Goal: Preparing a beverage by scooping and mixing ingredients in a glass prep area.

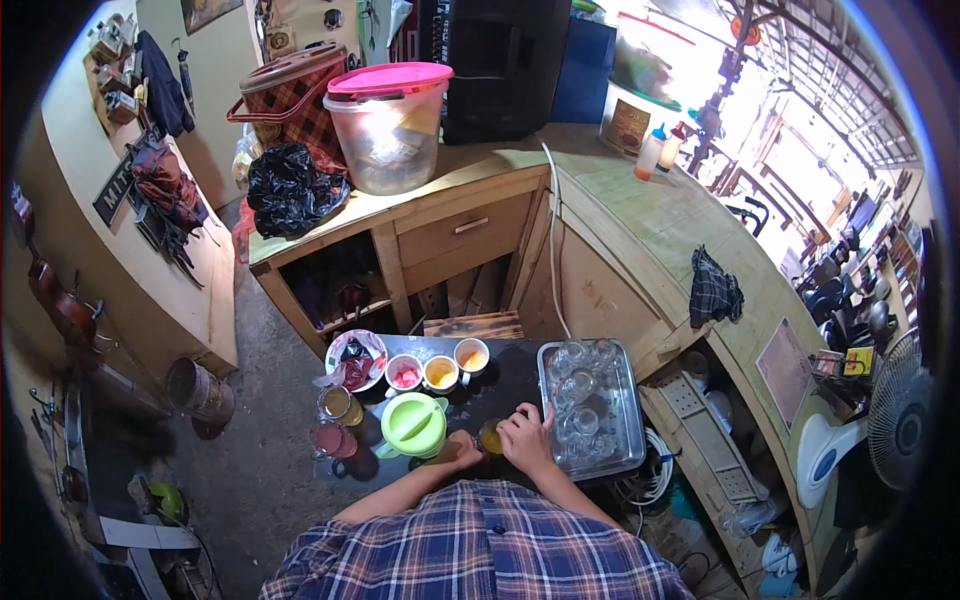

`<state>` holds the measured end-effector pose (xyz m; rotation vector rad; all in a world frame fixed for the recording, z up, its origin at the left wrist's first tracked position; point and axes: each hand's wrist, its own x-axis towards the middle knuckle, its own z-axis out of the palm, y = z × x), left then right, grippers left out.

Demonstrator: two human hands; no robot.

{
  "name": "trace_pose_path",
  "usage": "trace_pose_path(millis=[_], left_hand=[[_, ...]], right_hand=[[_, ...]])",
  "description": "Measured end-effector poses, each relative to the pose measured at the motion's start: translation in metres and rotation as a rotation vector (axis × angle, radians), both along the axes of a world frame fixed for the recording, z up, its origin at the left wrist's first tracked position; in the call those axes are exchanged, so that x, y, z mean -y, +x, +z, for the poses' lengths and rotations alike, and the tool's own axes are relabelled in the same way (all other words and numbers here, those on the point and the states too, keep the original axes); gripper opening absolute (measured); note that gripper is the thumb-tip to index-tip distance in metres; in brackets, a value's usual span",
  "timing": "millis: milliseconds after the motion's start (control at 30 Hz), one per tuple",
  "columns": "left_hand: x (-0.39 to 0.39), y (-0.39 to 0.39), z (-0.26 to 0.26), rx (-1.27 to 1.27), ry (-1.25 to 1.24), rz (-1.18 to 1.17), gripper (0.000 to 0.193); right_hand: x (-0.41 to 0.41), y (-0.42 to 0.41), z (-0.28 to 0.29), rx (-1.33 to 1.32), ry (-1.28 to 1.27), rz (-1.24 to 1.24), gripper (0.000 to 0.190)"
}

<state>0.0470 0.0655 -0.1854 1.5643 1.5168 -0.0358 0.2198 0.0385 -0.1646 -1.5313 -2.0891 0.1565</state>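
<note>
My right hand (527, 439) rests at the right side of a glass of yellowish drink (491, 437) on the black table; its fingers partly hide the glass. At the glass's left, my left hand (459, 451) is bent inward, and whether it grips anything cannot be told. A light green lidded pitcher (413, 424) stands just left of that hand. Behind it are a cup with pink contents (404, 373), a cup with yellow contents (440, 373) and a cup with orange contents (472, 358). A glass mug of brownish drink (340, 406) and one of reddish drink (334, 440) stand farther left.
Right of my right hand, a metal tray (637, 427) holds several clear glasses (577, 386). A bowl (380, 346) with a dark plastic bag stands at the table's back left. Beyond is a wooden counter (630, 202) with a pink-lidded tub (388, 139). A coiled white hose or cable (660, 472) lies beside the tray.
</note>
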Motion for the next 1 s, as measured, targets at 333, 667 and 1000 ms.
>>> trace_pose_path(millis=[333, 667, 1000], left_hand=[[0.0, -0.004, -0.012, 0.031, 0.016, -0.017, 0.04], [-0.001, -0.004, -0.022, 0.032, 0.018, -0.005, 0.037], [-0.002, -0.001, -0.009, 0.006, -0.014, -0.028, 0.034]], right_hand=[[-0.004, 0.001, 0.0, -0.011, -0.065, -0.007, 0.009], [-0.004, -0.003, 0.006, -0.002, 0.014, 0.037, 0.009], [-0.005, 0.001, -0.002, 0.007, -0.039, 0.021, 0.007]])
